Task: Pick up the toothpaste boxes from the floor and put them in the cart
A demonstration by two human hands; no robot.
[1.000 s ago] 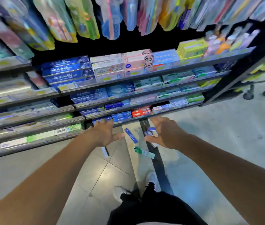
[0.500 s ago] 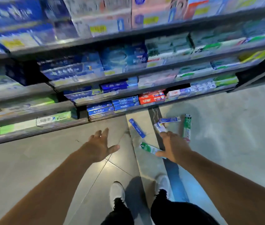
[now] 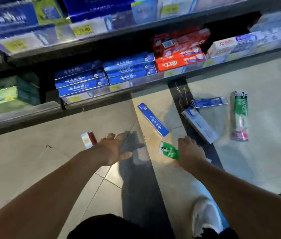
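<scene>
Item: our right hand point(image 3: 190, 153), fingers spread, lies over the green box point(image 3: 169, 150) on the floor, not clamped; our left hand point(image 3: 113, 149) spread, beside a red-white box point(image 3: 88, 140); four more boxes beyond, blue box point(image 3: 153, 119) nearest

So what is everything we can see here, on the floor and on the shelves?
dark blue box: 1, floor centre
green box: 1, at the right hand
pale blue boxes: 2, floor right
green and red box: 1, far right
red and white box: 1, by the left hand
shelved blue boxes: several stacks, bottom shelf
shelved red boxes: one stack, bottom shelf
shoe: 1, white
left hand: open
right hand: touching the green box; grip hidden
</scene>
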